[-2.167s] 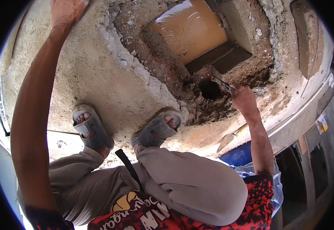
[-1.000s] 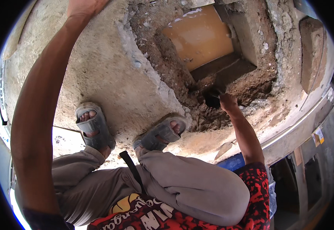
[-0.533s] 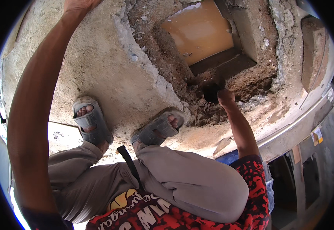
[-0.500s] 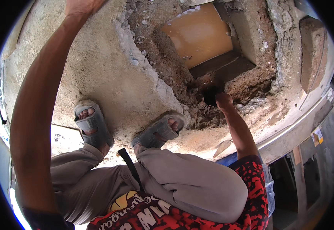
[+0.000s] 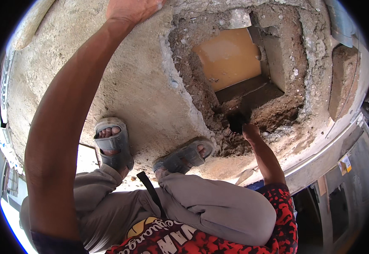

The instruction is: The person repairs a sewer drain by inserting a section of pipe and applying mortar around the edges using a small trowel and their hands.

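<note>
At the top, my left hand (image 5: 131,9) is braced open on the concrete (image 5: 133,80), its fingers partly out of frame. A dug-out trench in broken concrete surrounds a square pit with an orange-brown bottom (image 5: 229,57) and smooth grey sides (image 5: 272,57). At its near corner is a small dark hole (image 5: 236,121). My right hand (image 5: 251,130) is closed at that hole's rim, fingers pointing into it; whatever they hold is lost in shadow.
My feet in grey sandals (image 5: 179,157) stand left of the trench on the concrete. A trowel-like blade (image 5: 244,177) lies near the right forearm. At upper right is a grey sheet (image 5: 341,23); lower right, a grey panel (image 5: 355,163) with dark openings.
Since the earliest frame, my right hand has lowered into the hole's mouth and the metal tool it held has gone from clear view. The view has shifted, moving everything down, my left arm rightward.
</note>
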{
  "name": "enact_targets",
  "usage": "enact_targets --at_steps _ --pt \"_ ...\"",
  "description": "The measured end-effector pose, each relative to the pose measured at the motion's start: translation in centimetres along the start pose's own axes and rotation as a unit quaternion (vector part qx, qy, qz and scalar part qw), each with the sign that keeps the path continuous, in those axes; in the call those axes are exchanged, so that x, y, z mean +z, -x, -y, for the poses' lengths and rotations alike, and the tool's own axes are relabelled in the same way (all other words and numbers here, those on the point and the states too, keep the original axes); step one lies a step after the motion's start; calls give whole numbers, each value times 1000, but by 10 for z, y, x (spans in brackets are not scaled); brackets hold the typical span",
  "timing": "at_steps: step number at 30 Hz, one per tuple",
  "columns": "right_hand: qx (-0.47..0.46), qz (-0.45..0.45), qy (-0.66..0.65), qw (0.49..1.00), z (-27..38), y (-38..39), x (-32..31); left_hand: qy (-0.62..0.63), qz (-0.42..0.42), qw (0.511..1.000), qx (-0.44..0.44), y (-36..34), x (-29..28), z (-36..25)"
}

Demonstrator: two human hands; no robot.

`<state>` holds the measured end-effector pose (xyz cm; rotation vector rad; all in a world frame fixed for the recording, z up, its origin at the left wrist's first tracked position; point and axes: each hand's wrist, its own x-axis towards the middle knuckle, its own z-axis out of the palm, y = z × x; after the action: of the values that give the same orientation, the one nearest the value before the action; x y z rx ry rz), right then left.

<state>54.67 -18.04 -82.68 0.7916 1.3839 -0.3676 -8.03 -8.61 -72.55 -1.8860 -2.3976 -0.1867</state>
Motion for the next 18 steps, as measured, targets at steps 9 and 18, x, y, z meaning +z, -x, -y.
enact_targets --at_steps 9,18 --pt "15 45 -32 998 0 -7 -22 26 -15 1000 -5 -1 1 2" --pt "3 84 22 996 -9 -6 6 33 1 999 -8 5 3 -8"
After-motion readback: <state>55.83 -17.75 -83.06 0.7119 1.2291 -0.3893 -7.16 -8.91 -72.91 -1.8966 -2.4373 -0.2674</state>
